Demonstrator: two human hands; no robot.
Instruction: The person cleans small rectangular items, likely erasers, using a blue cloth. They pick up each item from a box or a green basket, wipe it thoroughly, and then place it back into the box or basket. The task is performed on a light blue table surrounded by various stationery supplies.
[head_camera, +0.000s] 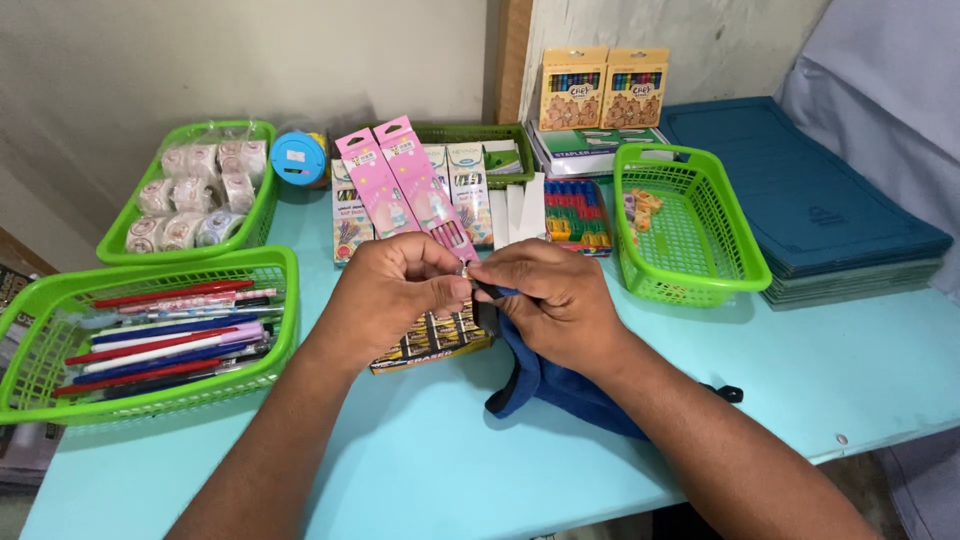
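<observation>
Head view: both hands meet mid-table over the light blue table (420, 470). Left hand (385, 290) pinches a small silvery piece (464, 270) at its fingertips; right hand (555, 295) closes on the dark blue pouch (560, 385) beneath. Green basket of pens (150, 340) sits left, near-empty green basket (690, 230) right. Risk, as I judge it: the pinch is slight, so the piece could slip into the pouch folds.

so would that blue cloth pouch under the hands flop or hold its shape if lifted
The blue cloth pouch would probably flop: it lies crumpled and folded on the table. It looks light and unlikely to roll or slip. Its black strap end may dangle.
</observation>
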